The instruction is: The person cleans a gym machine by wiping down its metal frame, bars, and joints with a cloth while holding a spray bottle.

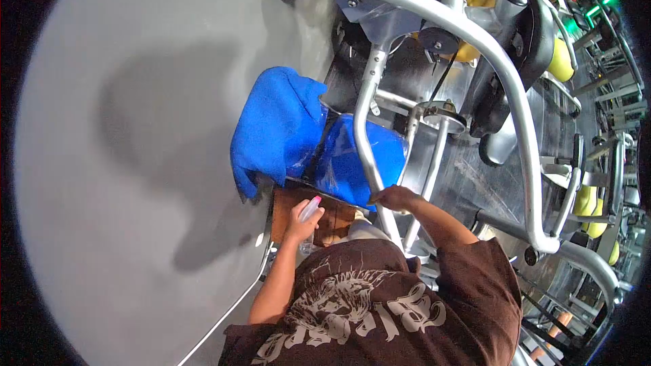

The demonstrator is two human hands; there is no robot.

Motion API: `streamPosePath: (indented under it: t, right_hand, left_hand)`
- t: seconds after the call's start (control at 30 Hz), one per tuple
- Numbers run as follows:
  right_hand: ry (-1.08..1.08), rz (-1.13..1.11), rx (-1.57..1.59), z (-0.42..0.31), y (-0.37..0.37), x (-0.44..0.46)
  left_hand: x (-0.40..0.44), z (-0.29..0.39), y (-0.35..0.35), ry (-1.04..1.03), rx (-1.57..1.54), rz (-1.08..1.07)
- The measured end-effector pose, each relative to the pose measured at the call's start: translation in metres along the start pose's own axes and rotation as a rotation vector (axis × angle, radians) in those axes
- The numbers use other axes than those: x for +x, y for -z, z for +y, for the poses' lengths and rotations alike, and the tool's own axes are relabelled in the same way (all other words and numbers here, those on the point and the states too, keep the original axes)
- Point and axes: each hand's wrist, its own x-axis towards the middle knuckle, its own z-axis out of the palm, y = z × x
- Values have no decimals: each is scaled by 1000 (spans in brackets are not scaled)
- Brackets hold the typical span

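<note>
My left hand (303, 222) is closed around a clear bottle (310, 209) with a pink tip, over a brown wooden surface (281, 207). To its right, my right hand (399, 198) grips a curved silver tube (366, 152) of a gym machine, fingers wrapped over the metal. Ahead of both hands are two blue pieces: a cloth (271, 122) hanging in folds at the left, and a blue pad (346, 163) with shiny clear plastic on it, partly behind the tube.
A large silver frame bar (505, 68) arches over the right side, near a black padded seat (536, 34). A grey wall (135, 183) with shadows fills the left. A white cable (227, 312) runs at lower left. More gym machines stand far right.
</note>
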Motion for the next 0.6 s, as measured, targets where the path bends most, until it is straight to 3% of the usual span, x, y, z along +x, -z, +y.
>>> streamPosePath:
  t: [0.03, 0.1, 0.13, 0.23, 0.27, 0.37, 0.47, 0.57, 0.6]
  right_hand:
    - [-23, -56, 47, 12, -4, 7]
    - [214, 197, 20, 30, 0, 18]
    - [-198, 214, 258, -18, 38, -6]
    - [-143, 594, 717, 16, 24, 20]
    - [-44, 694, 681, 14, 19, 19]
    - [-252, 626, 644, 22, -31, 35]
    - [100, 660, 602, 22, -66, 8]
    - [145, 253, 477, 31, -63, -8]
    - [-132, 101, 393, -20, -11, -35]
  left_hand:
    - [2, 0, 0, 4, 3, 5]
    - [0, 14, -2, 8, 36, 3]
    - [-1, 18, -2, 12, 54, 0]
    - [5, 8, -2, -34, 31, -62]
    - [5, 11, -4, -34, 25, -64]
    - [2, 19, -6, -38, 6, -61]
    - [3, 17, -4, -47, -9, -51]
    - [6, 9, -1, -43, 5, -51]
    - [8, 7, -1, -43, 16, -55]
